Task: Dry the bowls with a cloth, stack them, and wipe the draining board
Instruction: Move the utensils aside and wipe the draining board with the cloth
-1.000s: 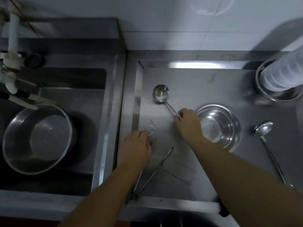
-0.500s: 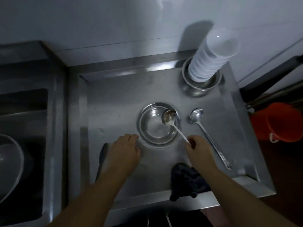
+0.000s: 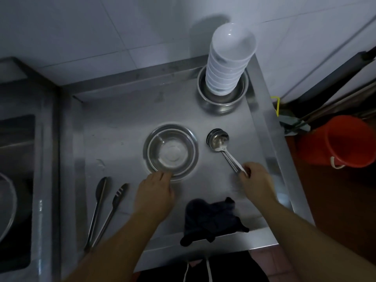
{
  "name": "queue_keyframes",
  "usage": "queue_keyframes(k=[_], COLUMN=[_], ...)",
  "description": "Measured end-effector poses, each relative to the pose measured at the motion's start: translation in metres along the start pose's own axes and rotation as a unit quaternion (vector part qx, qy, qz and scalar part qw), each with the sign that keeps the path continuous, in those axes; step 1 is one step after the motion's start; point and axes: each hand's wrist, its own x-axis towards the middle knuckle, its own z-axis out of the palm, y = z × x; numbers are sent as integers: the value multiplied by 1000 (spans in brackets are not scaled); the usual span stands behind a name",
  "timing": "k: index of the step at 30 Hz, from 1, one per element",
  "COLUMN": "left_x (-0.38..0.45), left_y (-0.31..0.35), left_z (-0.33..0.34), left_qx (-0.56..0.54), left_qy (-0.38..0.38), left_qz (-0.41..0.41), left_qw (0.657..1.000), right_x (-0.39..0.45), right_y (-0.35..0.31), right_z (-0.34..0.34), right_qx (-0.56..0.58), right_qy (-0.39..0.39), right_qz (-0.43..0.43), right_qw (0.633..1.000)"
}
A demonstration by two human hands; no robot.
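A shallow steel bowl [image 3: 170, 151] sits in the middle of the steel draining board [image 3: 122, 123]. My left hand [image 3: 155, 195] rests palm down with its fingertips touching the bowl's near rim. My right hand [image 3: 256, 182] grips the handle end of a steel ladle [image 3: 219, 140], whose scoop lies on top of a second ladle's scoop to the right of the bowl. A tall stack of white bowls [image 3: 230, 60] stands in a deeper steel bowl [image 3: 221, 98] at the back right. A dark cloth [image 3: 211, 218] lies crumpled at the front edge.
Steel tongs [image 3: 103, 208] lie at the front left of the board. A sink [image 3: 16, 180] with a large steel basin is at the far left. Off the right edge, on the floor, stand a red bucket [image 3: 341, 141] and leaning handles.
My right hand has carried the ladle from the far left of the board over the steel bowl and laid it on the other ladle. My left hand moved to the bowl's rim. The view swung right.
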Motion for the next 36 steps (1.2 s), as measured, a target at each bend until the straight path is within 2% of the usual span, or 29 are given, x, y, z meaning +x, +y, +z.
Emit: queue_keyframes(k=[8, 19, 24, 27, 36], left_x=[-18, -51, -59, -64, -91], left_y=[-1, -21, -48, -72, -173], left_z=[13, 23, 24, 23, 26], left_qx=[13, -12, -28, -27, -41], left_qy=[6, -1, 10, 5, -22], left_qz=[-4, -55, -70, -77, -147], left_qw=[1000, 998, 997, 997, 988], right_x=[10, 15, 3, -13, -82], right_y=[4, 10, -10, -39, -137], right_z=[16, 29, 34, 48, 151], right_qx=[17, -32, -64, -67, -164], right_qy=[0, 23, 34, 40, -101], right_qz=[-10, -31, -32, -78, -215], right_qw=[1000, 999, 997, 994, 958])
